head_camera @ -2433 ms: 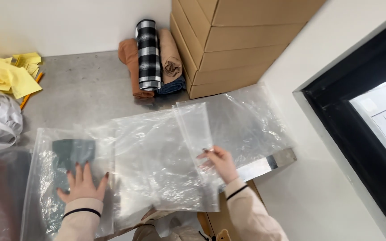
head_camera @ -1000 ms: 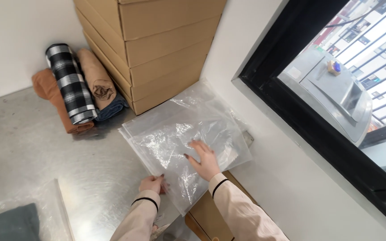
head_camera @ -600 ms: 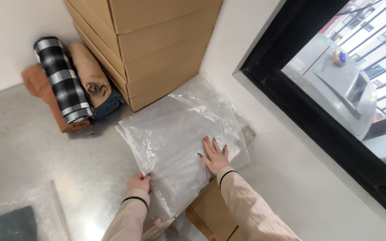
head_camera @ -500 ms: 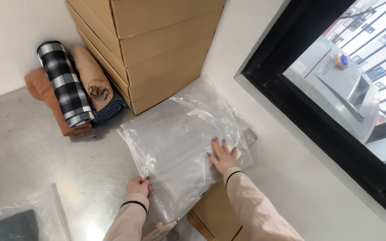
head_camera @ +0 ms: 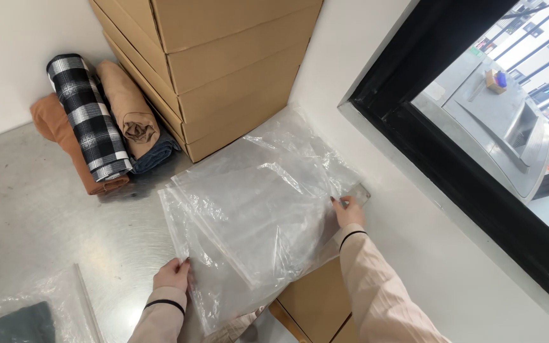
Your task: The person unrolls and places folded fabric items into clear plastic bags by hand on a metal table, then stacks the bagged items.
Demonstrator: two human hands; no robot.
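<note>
Your left hand (head_camera: 173, 276) pinches the near edge of the clear plastic bags (head_camera: 255, 209), stacked on the desk (head_camera: 46, 216) just before the cardboard boxes (head_camera: 223, 82); your right hand (head_camera: 349, 213) grips their far corner. Keep both edges taut and level.

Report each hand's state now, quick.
Left hand: fingers pinching the near-left edge of the clear plastic bags.
Right hand: fingers gripping the same stack's far-right edge.

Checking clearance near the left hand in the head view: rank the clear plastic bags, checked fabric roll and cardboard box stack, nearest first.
From the left hand:
1. Clear plastic bags, touching its fingertips, to its right.
2. Checked fabric roll, beyond, upper left by the wall.
3. Cardboard box stack, farthest, in the corner.
</note>
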